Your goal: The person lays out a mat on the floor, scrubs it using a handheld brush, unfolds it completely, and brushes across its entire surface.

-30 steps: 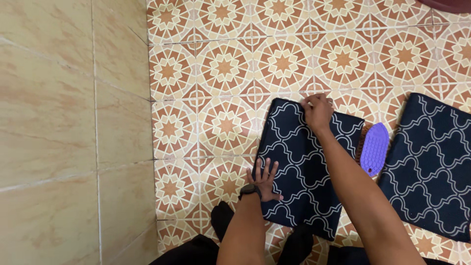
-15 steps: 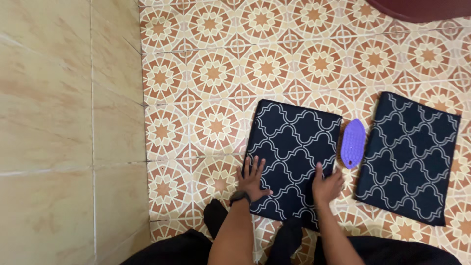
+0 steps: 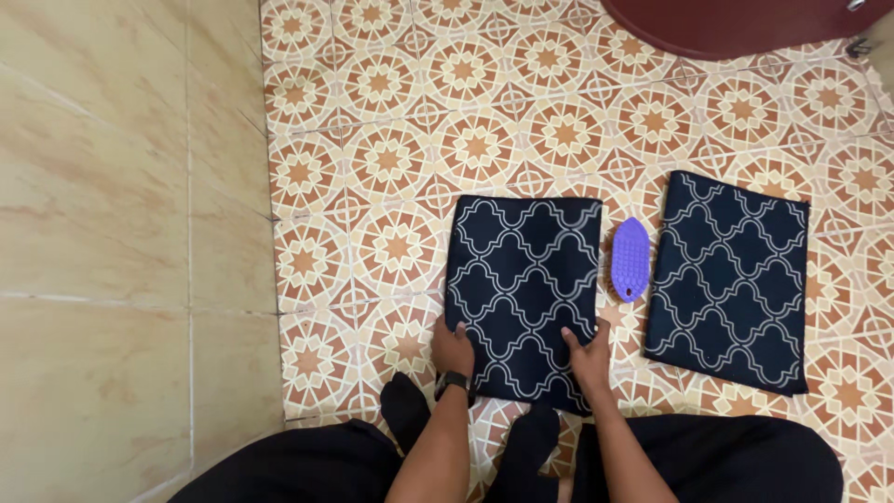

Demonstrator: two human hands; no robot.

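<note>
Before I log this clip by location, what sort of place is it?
Probably a home bathroom or wash area: star-patterned floor tiles, a glossy beige tiled wall, and a purple scrub brush lying between two dark patterned mats.

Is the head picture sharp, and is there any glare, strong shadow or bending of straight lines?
Head view: sharp, with the mat pattern crisp; light soft and even, only faint shadow beside both hands, left and right; mild sheen on the wall tiles, no hard glare; the wall's tile lines bow slightly, as with a wide lens.

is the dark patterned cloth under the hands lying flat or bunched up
Flat: the dark cloth lies spread as a neat rectangle on the tiled floor.
</note>
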